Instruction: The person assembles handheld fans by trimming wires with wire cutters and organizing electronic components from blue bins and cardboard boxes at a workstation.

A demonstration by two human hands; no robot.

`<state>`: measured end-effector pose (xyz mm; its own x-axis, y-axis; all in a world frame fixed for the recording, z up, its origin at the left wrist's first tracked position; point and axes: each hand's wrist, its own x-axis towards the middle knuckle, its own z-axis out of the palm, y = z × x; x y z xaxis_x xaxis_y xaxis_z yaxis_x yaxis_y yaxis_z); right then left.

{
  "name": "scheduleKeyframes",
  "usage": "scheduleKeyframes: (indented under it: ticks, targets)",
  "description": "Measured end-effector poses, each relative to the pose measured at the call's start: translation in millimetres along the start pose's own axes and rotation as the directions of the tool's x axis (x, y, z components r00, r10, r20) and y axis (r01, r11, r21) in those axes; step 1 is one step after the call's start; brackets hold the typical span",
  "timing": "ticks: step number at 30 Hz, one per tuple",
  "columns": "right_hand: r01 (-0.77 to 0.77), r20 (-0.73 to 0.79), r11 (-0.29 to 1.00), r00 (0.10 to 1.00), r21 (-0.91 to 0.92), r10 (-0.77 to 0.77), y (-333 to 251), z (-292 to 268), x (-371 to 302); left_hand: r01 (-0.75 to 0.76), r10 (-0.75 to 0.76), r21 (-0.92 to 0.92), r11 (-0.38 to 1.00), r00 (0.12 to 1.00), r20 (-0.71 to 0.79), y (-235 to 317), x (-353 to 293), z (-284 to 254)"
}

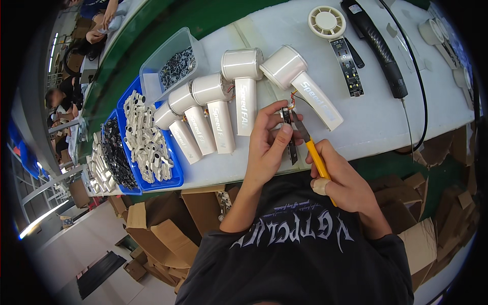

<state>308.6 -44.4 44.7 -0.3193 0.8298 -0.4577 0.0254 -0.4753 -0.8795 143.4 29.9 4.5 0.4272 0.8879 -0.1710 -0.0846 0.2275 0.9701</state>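
Nearest me: dark printed shirt (300, 254) fills the lower frame, both forearms rising from it to the tabletop (376, 117) edge.
Left hand (268, 147): fingers closed on a narrow dark circuit strip (291, 140), thumb pressed on its face.
Right hand (345, 183): fingers wrapped round the yellow-handled pliers (312, 150); I see a taped fingertip.
Key relation: strip's long axis runs toward and away from me; the plier tips meet its far end from the right, beside thin wires (295, 96) leading to the rightmost white handheld fan (302, 84).
Nearer hand: left, already on the strip.
Around: four more fans (213, 109) in a row to the left, blue trays (145, 142) of small parts, a clear tub (170, 63).
Obstacles: I see none between tips and wires.
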Motion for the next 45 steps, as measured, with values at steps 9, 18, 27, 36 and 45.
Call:
scheduleKeyframes:
  ticks: [9,18,27,36,45]
  targets:
    - [0.036,-0.009,0.995,0.999,-0.088,-0.037,-7.3,1.9,1.6,-0.01,0.01,-0.022,1.0,1.0,0.027,-5.6,0.2,-4.9]
    - [0.083,-0.043,0.982,0.995,-0.172,-0.092,-7.6,4.7,1.3,-0.017,0.019,-0.03,0.999,0.999,0.048,-8.0,1.2,-8.4]
    - [0.102,-0.032,0.968,0.993,-0.228,-0.112,-7.5,7.4,0.7,-0.023,0.024,-0.02,1.0,0.998,0.062,-8.6,1.7,-10.0]
    - [0.139,-0.074,0.891,0.979,-0.431,-0.188,-6.7,15.8,4.3,-0.05,0.051,-0.012,0.999,0.997,0.054,-12.7,0.9,-12.5]
    - [0.091,-0.047,0.953,0.993,-0.289,-0.109,-6.9,10.6,5.8,-0.002,0.005,-0.121,0.993,0.999,0.031,-8.1,-0.5,-8.7]
